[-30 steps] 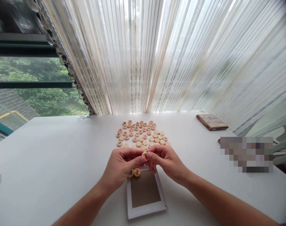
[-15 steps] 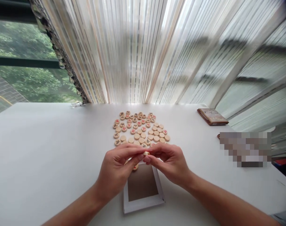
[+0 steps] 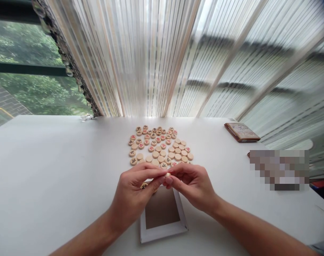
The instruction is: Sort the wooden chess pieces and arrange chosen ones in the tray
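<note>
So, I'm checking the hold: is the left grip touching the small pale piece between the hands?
Touching. The head view shows the piece against the fingertips of the left grip.

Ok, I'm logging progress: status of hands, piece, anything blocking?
Left hand, right hand jointly pinching small pale disc, seemingly wooden. Fingers hide most of it. Nothing visibly blocking.

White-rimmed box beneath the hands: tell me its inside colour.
The box is greyish brown inside, shown best in the head view.
</note>
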Motion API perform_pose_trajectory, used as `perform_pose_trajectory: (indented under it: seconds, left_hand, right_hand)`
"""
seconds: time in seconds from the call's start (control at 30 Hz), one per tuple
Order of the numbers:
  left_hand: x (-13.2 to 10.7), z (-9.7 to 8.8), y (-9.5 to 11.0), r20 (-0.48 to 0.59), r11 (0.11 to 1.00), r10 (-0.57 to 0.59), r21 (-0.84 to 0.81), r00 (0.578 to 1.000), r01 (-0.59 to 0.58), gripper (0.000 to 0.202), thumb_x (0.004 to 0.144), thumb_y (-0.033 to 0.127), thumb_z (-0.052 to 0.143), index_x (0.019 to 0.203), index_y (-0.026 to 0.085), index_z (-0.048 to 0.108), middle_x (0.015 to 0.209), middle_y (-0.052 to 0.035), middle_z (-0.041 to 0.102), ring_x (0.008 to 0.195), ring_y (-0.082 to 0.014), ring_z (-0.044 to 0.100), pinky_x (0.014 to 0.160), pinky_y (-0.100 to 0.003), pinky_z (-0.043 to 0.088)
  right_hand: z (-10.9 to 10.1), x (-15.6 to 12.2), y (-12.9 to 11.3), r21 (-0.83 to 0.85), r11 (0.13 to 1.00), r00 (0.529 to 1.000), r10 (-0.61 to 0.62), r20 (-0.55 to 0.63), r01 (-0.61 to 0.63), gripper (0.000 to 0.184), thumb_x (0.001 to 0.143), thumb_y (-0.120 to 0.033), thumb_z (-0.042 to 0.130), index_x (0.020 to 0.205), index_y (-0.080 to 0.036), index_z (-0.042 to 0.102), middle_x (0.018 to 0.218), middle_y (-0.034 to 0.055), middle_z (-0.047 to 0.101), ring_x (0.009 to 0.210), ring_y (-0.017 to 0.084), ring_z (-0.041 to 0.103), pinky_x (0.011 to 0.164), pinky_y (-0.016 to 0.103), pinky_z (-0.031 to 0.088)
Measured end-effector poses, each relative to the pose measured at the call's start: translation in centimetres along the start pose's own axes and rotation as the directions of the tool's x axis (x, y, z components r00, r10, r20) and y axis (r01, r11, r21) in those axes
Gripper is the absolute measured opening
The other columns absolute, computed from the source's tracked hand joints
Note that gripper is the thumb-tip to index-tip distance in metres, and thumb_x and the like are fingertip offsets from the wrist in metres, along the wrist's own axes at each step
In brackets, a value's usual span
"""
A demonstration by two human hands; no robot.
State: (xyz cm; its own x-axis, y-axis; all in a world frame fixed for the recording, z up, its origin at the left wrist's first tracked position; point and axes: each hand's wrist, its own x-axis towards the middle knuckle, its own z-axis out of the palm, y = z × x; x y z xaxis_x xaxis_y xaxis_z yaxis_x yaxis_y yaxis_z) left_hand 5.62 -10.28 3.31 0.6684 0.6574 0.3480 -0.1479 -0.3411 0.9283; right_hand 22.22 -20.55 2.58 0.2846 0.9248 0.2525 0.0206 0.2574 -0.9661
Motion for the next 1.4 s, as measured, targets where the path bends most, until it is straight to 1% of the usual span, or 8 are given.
perform_pose_trajectory:
  seconds: [0.3,0.57,0.7,0.8,0.93,1.1,1.23,1.4]
  left_hand:
    - [-0.13,-0.06,0.08,0.028,0.996,-0.083,0.018,0.996,0.083,0.021,0.094,0.029,0.075,0.114,0.032,0.084,0.093,-0.0047,0.08,0.084,-0.0195,0.073,0.073,-0.028,0.062]
    - [-0.13,0.09,0.17,-0.006,0.992,-0.122,-0.029,0.992,0.122,0.012,0.09,0.029,0.08,0.099,0.025,0.087,0.078,-0.0028,0.08,0.066,-0.0161,0.072,0.06,-0.023,0.06]
    - [-0.03,0.08,0.23,-0.025,0.996,-0.082,0.021,0.996,0.083,0.008,0.089,0.028,0.08,0.093,0.027,0.087,0.075,-0.0021,0.08,0.067,-0.0175,0.073,0.068,-0.027,0.063]
    - [-0.06,0.21,0.21,-0.017,0.996,-0.09,0.012,0.996,0.09,0.007,0.089,0.027,0.08,0.091,0.026,0.087,0.077,-0.003,0.08,0.07,-0.0187,0.074,0.071,-0.029,0.065]
    - [-0.03,0.26,0.19,-0.043,0.986,-0.148,-0.078,0.988,0.144,0.009,0.088,0.026,0.08,0.094,0.024,0.087,0.082,-0.0037,0.081,0.069,-0.0183,0.075,0.062,-0.026,0.064]
    - [0.16,-0.02,0.15,-0.074,0.993,-0.121,-0.008,0.99,0.12,0.011,0.089,0.026,0.079,0.097,0.023,0.087,0.09,-0.0063,0.082,0.085,-0.0214,0.077,0.077,-0.03,0.067]
    - [-0.03,-0.08,-0.14,-0.038,0.997,-0.079,-0.015,0.996,0.078,0.023,0.089,0.024,0.08,0.112,0.026,0.085,0.1,-0.0066,0.082,0.094,-0.0207,0.076,0.08,-0.027,0.067]
    - [-0.45,-0.09,-0.45,-0.011,0.994,-0.098,-0.047,0.995,0.098,0.029,0.09,0.027,0.081,0.119,0.025,0.083,0.107,-0.0074,0.082,0.087,-0.0194,0.078,0.073,-0.024,0.067]
  right_hand:
    - [0.12,0.27,0.07,0.179,0.98,0.995,0.08,0.062,-0.09,0.019,0.095,-0.035,0.077,0.102,-0.017,0.078,0.072,0.0038,0.078,0.062,0.015,0.074,0.061,0.026,0.063]
    - [0.16,0.24,0.06,0.09,0.988,0.992,0.127,0.025,-0.129,0.024,0.085,-0.039,0.087,0.093,-0.018,0.081,0.07,0.0037,0.077,0.061,0.015,0.072,0.059,0.025,0.061]
    - [0.04,0.35,0.01,0.084,0.987,0.99,0.138,0.022,-0.139,0.025,0.083,-0.041,0.088,0.091,-0.018,0.084,0.07,0.0043,0.077,0.061,0.016,0.072,0.059,0.026,0.062]
    - [-0.11,0.51,0.07,0.131,0.976,0.985,0.17,0.03,-0.172,0.024,0.082,-0.04,0.089,0.095,-0.019,0.086,0.071,0.0047,0.078,0.061,0.016,0.072,0.06,0.027,0.063]
    - [-0.18,0.53,0.36,0.258,0.929,0.964,0.257,0.066,-0.265,0.024,0.083,-0.035,0.089,0.103,-0.022,0.087,0.08,0.0057,0.082,0.069,0.015,0.075,0.069,0.026,0.064]
    - [-0.12,0.42,0.51,0.363,0.867,0.939,0.328,0.102,-0.343,0.033,0.079,-0.029,0.093,0.11,-0.024,0.085,0.101,0.0073,0.084,0.091,0.02,0.079,0.091,0.034,0.064]
    - [-0.16,0.62,0.19,0.39,0.858,0.941,0.324,0.094,-0.334,0.033,0.077,-0.026,0.094,0.109,-0.024,0.085,0.095,0.0061,0.084,0.084,0.018,0.079,0.085,0.033,0.066]
    - [-0.1,0.76,-0.25,0.374,0.864,0.941,0.318,0.116,-0.338,0.031,0.08,-0.027,0.092,0.109,-0.019,0.085,0.087,0.0063,0.083,0.071,0.014,0.077,0.072,0.026,0.067]
